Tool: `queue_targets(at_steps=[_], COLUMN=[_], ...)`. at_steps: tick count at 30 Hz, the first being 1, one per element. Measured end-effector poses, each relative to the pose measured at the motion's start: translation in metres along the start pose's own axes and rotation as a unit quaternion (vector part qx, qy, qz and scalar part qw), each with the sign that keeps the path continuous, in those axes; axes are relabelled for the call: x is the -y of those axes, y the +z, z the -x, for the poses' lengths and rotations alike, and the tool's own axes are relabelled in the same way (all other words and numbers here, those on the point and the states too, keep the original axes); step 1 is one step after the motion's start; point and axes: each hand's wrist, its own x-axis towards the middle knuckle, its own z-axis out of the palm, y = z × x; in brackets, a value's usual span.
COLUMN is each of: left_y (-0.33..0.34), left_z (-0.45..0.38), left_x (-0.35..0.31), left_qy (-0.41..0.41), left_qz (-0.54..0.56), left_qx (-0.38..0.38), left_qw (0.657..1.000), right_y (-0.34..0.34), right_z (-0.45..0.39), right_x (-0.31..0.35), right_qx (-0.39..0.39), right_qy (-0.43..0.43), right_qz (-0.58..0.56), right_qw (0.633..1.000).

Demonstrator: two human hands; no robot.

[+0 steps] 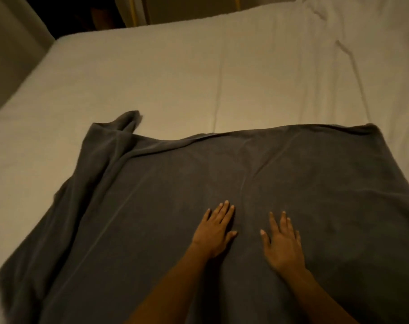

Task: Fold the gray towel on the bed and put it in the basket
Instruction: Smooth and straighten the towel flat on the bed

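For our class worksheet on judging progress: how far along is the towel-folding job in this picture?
Done: the gray towel is spread on the bed, though its far left corner is bunched. In hand: the left hand and right hand lie flat on it, with no grip on the cloth. Left: every fold, then the basket, which is not in view.

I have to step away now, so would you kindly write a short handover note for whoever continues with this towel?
Left hand: open, palm flat on the gray towel.
Right hand: open, also flat on the towel, beside the left.
Towel: spread over the near part of the bed; its far-left corner is bunched and its left side rumpled.
Basket: not in view.
Done: towel laid out, mostly flat.
Left: straighten the left side, fold the towel, then carry it to the basket.
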Motion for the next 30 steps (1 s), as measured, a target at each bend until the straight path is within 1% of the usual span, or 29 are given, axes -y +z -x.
queue_targets(at_steps=[4, 6, 10, 12, 15, 19, 23, 26, 30], left_y=[-0.003, -0.001, -0.001, -0.006, -0.016, -0.032, -0.049, -0.059, -0.063], left_z=[0.043, 0.066, 0.106, 0.122, 0.148, 0.186, 0.219, 0.237, 0.256], left_x=[0.063, 0.097, 0.165, 0.199, 0.246, 0.307, 0.370, 0.420, 0.473], left_qy=[-0.066, -0.094, -0.116, -0.110, -0.078, -0.022, 0.001, -0.006, -0.020], left_qz=[0.033, 0.033, 0.005, -0.013, -0.056, -0.092, -0.099, -0.109, -0.128], left_qx=[-0.007, 0.002, 0.019, 0.023, 0.020, 0.011, -0.015, -0.035, -0.016], left_qw=[0.997, 0.995, 0.993, 0.994, 0.995, 0.995, 0.995, 0.993, 0.991], right_y=[0.025, 0.040, 0.068, 0.081, 0.102, 0.130, 0.160, 0.180, 0.200], right_z=[0.025, 0.035, 0.056, 0.066, 0.083, 0.114, 0.147, 0.160, 0.168], right_x=[0.030, 0.043, 0.074, 0.094, 0.131, 0.196, 0.274, 0.336, 0.410], right_qx=[0.030, 0.042, 0.036, 0.026, 0.020, 0.028, 0.028, 0.028, 0.019], right_qy=[-0.019, -0.025, -0.008, 0.007, 0.030, 0.055, 0.072, 0.061, 0.005], right_qz=[0.011, 0.026, 0.037, 0.046, 0.047, 0.029, -0.009, -0.031, -0.054], right_qw=[0.999, 0.998, 0.999, 0.999, 0.998, 0.998, 0.997, 0.997, 0.998])
